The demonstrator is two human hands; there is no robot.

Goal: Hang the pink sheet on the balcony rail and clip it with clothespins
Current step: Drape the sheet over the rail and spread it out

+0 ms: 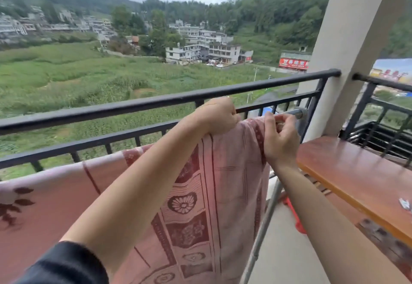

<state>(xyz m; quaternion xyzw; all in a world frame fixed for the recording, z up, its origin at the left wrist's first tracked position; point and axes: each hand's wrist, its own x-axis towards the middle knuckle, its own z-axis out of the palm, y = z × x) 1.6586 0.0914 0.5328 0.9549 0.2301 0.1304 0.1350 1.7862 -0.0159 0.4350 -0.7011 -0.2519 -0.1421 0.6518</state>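
Note:
The pink sheet [225, 185], patterned with dark red flowers and stripes, hangs over a silver metal bar [297, 112] just inside the black balcony rail [142, 105]. It runs from the far left to the bar's right end. My left hand [217, 115] is closed on the sheet's top fold at its right end. My right hand [281, 139] pinches the sheet's right edge close beside it, fingers curled on the cloth. No clothespin shows in either hand.
A reddish wooden board [356, 176] juts in at right, level with my right forearm. A white pillar [347, 49] stands behind it. A grey metal leg [265, 221] slants down under the sheet, with something red [294, 214] on the concrete floor.

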